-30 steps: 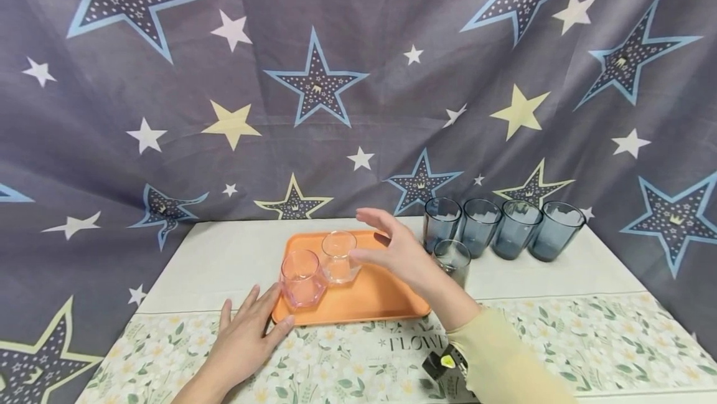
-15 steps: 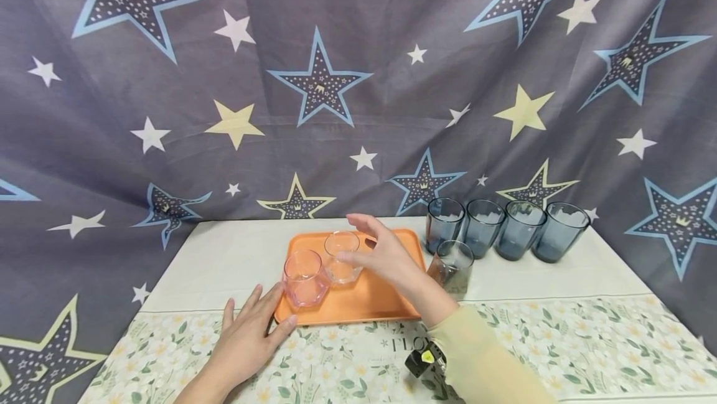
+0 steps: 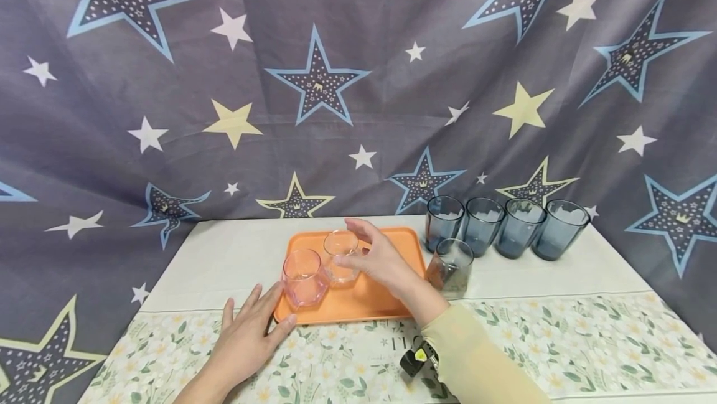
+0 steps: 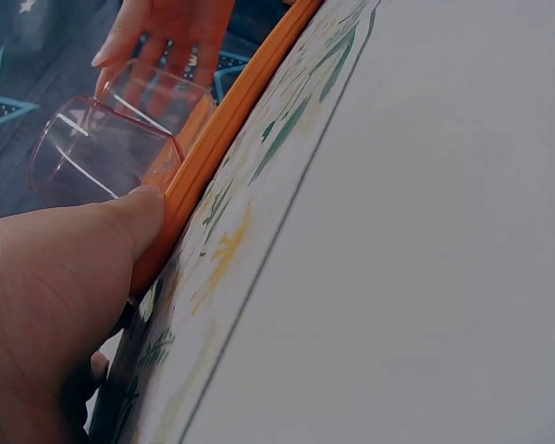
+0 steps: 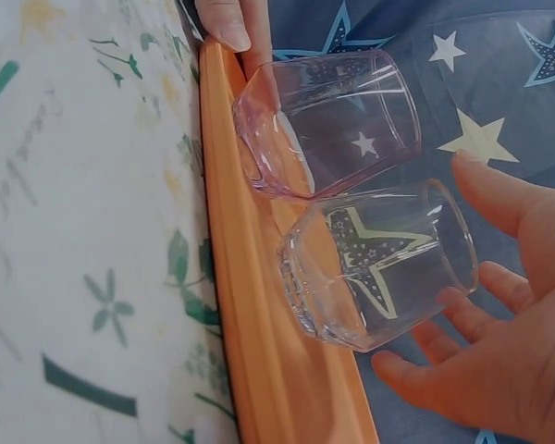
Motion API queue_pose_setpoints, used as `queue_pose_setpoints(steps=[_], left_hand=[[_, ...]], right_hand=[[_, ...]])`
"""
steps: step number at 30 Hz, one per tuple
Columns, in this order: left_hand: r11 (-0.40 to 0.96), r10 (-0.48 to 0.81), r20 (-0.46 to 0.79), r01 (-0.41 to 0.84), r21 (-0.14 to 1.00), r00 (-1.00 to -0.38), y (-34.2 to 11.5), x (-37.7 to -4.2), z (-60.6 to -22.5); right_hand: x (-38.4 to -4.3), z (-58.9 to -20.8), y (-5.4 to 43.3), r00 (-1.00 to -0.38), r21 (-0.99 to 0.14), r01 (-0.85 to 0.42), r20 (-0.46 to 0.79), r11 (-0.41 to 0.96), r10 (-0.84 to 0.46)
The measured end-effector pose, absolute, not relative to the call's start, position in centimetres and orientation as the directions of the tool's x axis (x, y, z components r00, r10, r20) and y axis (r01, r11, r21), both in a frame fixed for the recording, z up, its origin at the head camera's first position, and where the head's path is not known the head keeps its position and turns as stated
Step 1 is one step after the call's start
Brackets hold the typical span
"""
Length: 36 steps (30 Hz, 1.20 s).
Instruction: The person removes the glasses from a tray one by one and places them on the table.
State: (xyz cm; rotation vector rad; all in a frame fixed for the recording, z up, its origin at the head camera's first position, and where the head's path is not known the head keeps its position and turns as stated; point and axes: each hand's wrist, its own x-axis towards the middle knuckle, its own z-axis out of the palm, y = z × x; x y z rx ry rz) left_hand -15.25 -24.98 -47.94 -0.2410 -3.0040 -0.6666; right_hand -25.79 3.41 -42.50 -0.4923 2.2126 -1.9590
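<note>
On an orange tray stand two short, faceted glasses. The pink-tinted glass is at the tray's left end, and the clear glass is right beside it. My left hand rests at the tray's near left corner, fingers extended, with its thumb on the rim. My right hand reaches over the tray to the clear glass. Its thumb and fingers are spread and loosely bent around the right side of that glass, fingertips right at the wall in the right wrist view.
Just right of the tray stands a grey smoky glass. Behind it, several tall blue glasses form a row near the back of the table. A star-patterned curtain hangs behind the table, and a floral cloth covers the front.
My right hand has moved left and slightly down, closing in on the clear glass. The left hand and both glasses on the tray have stayed in place.
</note>
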Motion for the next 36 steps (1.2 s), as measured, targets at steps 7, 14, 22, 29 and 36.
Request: queue_pose_setpoints(steps=[7, 14, 22, 29, 36], left_hand=[[0.890, 0.138, 0.095, 0.166, 0.424, -0.986, -24.9, -15.1, -47.8], [0.891, 0.136, 0.089, 0.161, 0.424, -0.987, -25.0, -15.1, -47.9], [0.890, 0.137, 0.089, 0.162, 0.427, -0.987, -25.0, -15.1, -48.0], [0.891, 0.135, 0.071, 0.152, 0.428, -0.988, -24.9, -15.1, -48.1], [0.890, 0.138, 0.078, 0.158, 0.429, -0.987, -24.8, -15.2, -47.9]], right_hand=[[-26.0, -43.1, 3.3, -0.935, -0.987, -0.128, 0.087, 0.099, -0.343], [-25.9, -43.5, 3.2, -0.937, -0.987, -0.113, 0.068, 0.113, -0.343], [-25.8, -43.7, 3.1, -0.938, -0.986, -0.114, 0.065, 0.124, -0.341], [-25.8, -44.1, 3.1, -0.934, -0.987, -0.112, 0.066, 0.112, -0.350], [-26.0, -44.2, 3.3, -0.935, -0.988, -0.114, 0.070, 0.107, -0.347]])
